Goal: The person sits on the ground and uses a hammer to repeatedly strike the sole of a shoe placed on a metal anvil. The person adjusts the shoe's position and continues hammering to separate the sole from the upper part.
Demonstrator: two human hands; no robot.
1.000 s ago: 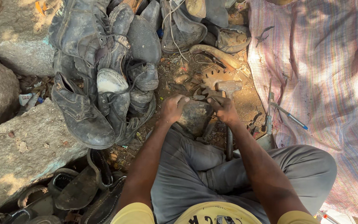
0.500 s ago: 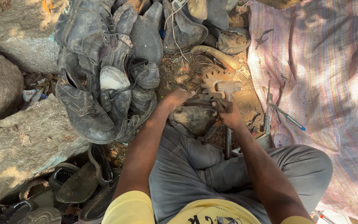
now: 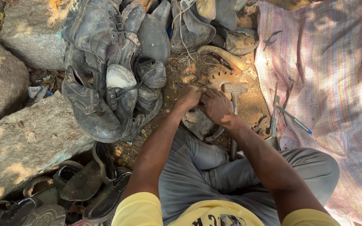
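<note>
I sit on the ground with a worn grey shoe (image 3: pixel 198 124) propped in front of my knees. My left hand (image 3: pixel 188 97) is closed on the shoe's far edge. My right hand (image 3: pixel 215 105) presses against the left one, fingers curled on the same edge. What the fingertips pinch is hidden. Just beyond my right hand stands an iron shoe last (image 3: pixel 235 88); its shaft runs down beside my leg. A rusty toothed metal piece (image 3: pixel 219 77) lies behind the hands.
A heap of old black boots (image 3: pixel 105 83) lies to the left, more shoes (image 3: pixel 197 21) at the back, sandals (image 3: pixel 93 188) near my left knee. Large stones (image 3: pixel 26 138) border the left. A striped cloth (image 3: pixel 327 83) covers the right, hand tools (image 3: pixel 292 119) at its edge.
My hands have drawn closer together over the shoe and sit slightly further from me. The view has shifted a little.
</note>
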